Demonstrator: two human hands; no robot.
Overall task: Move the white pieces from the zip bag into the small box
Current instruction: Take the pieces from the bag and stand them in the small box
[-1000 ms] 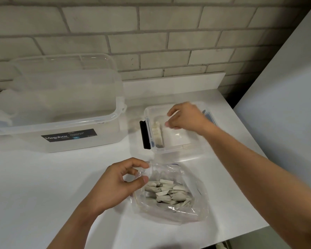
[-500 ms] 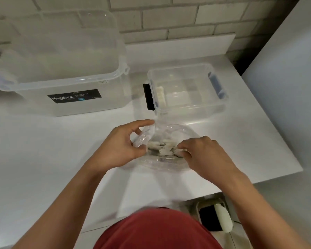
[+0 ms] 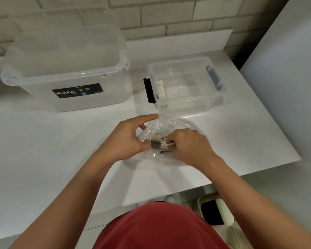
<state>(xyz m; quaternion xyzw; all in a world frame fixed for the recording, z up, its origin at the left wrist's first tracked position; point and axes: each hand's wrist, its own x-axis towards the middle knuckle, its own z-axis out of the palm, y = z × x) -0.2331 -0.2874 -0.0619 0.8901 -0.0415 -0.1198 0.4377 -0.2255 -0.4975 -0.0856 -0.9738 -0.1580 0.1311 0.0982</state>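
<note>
A clear zip bag (image 3: 180,123) lies on the white table in front of me, with white pieces (image 3: 157,139) inside. My left hand (image 3: 126,139) pinches the bag's left rim and holds its mouth open. My right hand (image 3: 188,144) reaches into the bag and pinches a thin white piece (image 3: 167,145) between its fingertips. Behind the bag stands the small clear box (image 3: 214,97), open, with black latches. Several white pieces (image 3: 160,89) lie along its left inner wall.
A large clear Megabox tub (image 3: 65,72) stands at the back left, open. A brick wall runs behind the table. The table's front edge is close to my red shirt, and a bin (image 3: 215,211) sits on the floor below right.
My right hand left the small box, came back to the bag and went inside it. It now pinches a white piece. The view tilted downward. My left hand kept hold of the bag.
</note>
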